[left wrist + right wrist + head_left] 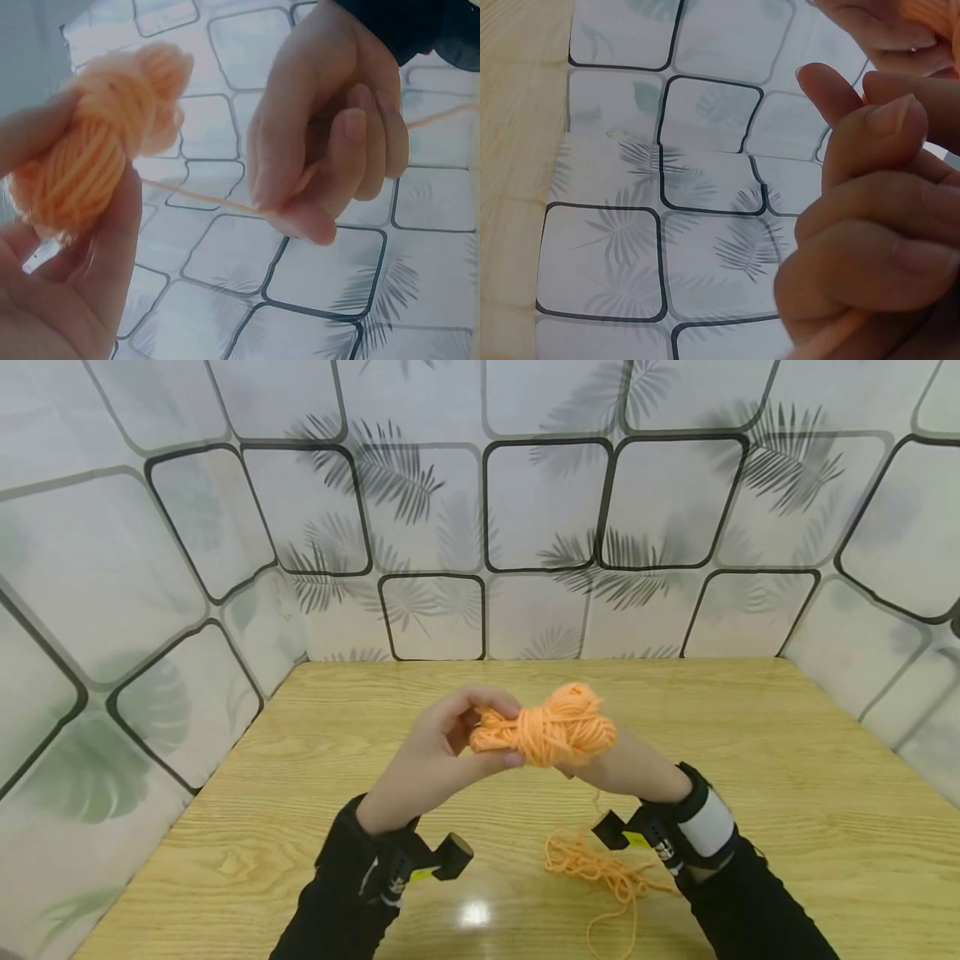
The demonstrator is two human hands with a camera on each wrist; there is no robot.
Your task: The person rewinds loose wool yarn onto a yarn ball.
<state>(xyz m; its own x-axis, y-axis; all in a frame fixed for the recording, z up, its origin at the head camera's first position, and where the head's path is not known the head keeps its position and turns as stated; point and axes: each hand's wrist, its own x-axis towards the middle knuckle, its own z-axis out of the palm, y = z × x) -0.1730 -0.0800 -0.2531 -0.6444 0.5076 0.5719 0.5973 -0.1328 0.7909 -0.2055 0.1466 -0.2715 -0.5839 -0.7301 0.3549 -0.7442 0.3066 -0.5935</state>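
Note:
My left hand [442, 752] grips one end of a bundle of orange yarn [555, 727], held above the table with thumb and fingers on either side. Strands wrap round the bundle's middle, and its far end bulges loose. My right hand [330, 135] pinches a single yarn strand [202, 196] that runs taut from the bundle. Its other fingers curl over the strand, which leaves past the little-finger side. In the head view the bundle hides most of the right fingers. In the right wrist view, curled right fingers [870, 202] fill the right side.
A loose tangle of orange yarn [600, 868] lies on the wooden table [300, 793], below the right wrist. Patterned cloth walls [540, 510] stand behind the table and at both sides. Each wrist carries a strapped-on camera [450, 857].

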